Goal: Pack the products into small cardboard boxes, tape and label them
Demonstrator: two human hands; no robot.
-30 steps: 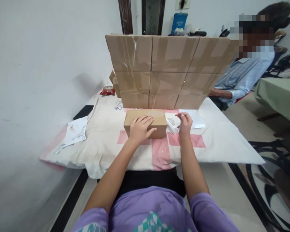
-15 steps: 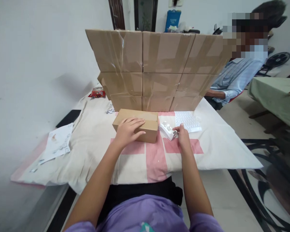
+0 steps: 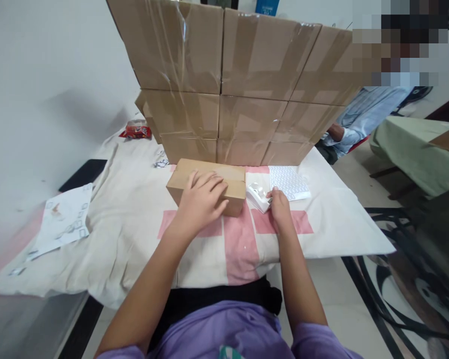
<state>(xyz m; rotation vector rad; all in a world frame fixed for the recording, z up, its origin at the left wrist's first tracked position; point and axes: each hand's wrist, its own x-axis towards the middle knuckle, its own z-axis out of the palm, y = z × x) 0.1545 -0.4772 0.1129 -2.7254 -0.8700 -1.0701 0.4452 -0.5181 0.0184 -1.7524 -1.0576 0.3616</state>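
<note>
A small brown cardboard box [image 3: 183, 177] lies on the cloth-covered table [image 3: 134, 224] in front of me. My left hand [image 3: 201, 199] rests flat on its top with the fingers spread. Just right of the box sits a white tape dispenser [image 3: 257, 197]. My right hand [image 3: 279, 209] touches its right side with the fingers curled; whether they grip it I cannot tell. A white sheet of small stickers [image 3: 289, 182] lies behind the right hand.
A wall of taped cardboard boxes [image 3: 232, 85] stands stacked behind the small box. A person in a light blue shirt [image 3: 362, 112] sits at the right. Printed paper [image 3: 62, 219], a black flat object [image 3: 83, 174] and a red packet [image 3: 136, 131] lie at the left.
The view has moved closer and tilted down. My right hand dropped from above the tape dispenser to its right side. My left hand stayed on the box.
</note>
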